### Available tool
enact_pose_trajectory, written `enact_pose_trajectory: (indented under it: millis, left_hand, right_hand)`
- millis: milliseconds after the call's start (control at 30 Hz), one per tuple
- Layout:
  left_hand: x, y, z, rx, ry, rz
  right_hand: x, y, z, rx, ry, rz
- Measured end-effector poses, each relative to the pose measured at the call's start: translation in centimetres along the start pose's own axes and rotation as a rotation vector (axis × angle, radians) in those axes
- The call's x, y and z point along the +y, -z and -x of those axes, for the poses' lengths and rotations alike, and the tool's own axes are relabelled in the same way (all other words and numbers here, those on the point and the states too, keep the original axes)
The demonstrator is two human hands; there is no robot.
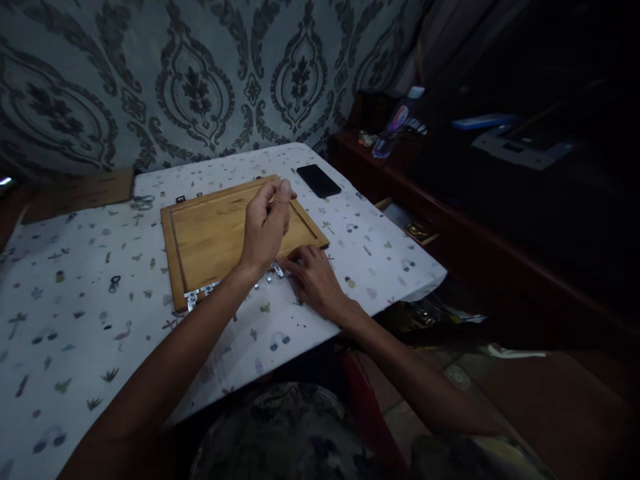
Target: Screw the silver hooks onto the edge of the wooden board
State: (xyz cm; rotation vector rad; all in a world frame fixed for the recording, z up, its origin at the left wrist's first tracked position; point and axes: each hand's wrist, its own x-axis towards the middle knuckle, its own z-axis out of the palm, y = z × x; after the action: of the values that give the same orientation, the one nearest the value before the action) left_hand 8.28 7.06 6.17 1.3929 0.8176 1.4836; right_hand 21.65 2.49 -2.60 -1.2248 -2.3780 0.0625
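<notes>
A framed wooden panel (210, 233), like a cabinet door, lies flat on the table. My left hand (267, 223) is raised above its right half, fingers curled and thumb up; anything inside the fist is hidden. My right hand (320, 280) rests at the panel's near right edge, its thumb and fingers closed at a small metal hinge (277, 269). Another metal hinge (191, 299) sits at the near left corner, and more shiny metal shows along the same edge, partly behind my left forearm.
A patterned white cloth (135, 267) covers the table. Around the panel are a black phone (319, 181), scissors (143, 202) and a brown cardboard sheet (85, 193). To the right, a bottle (397, 123) stands on dark red furniture with an open drawer (407, 223).
</notes>
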Motion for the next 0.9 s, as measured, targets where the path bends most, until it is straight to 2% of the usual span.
enact_pose_trajectory:
  millis: [300,367,533,700,900]
  left_hand:
    - [0.3,0.6,-1.0,-0.228,0.122,0.063]
    - [0.3,0.5,-0.7,-0.225,0.098,0.054]
    - [0.3,0.5,-0.1,-0.094,-0.009,-0.035]
    - [0.6,1.1,0.3,-0.153,-0.044,-0.025]
    - [0.8,2.4,0.4,-0.28,0.015,0.064]
  right_hand:
    - [0.0,-0.1,0.0,0.01,-0.008,0.013]
    - [0.0,-0.1,0.0,0.004,-0.011,0.012]
    - [0.0,-0.2,0.0,-0.003,-0.018,0.002]
    - [0.0,-0.1,-0.1,0.011,-0.006,0.008]
    - [0.1,-0.2,0.0,0.011,-0.007,0.01]
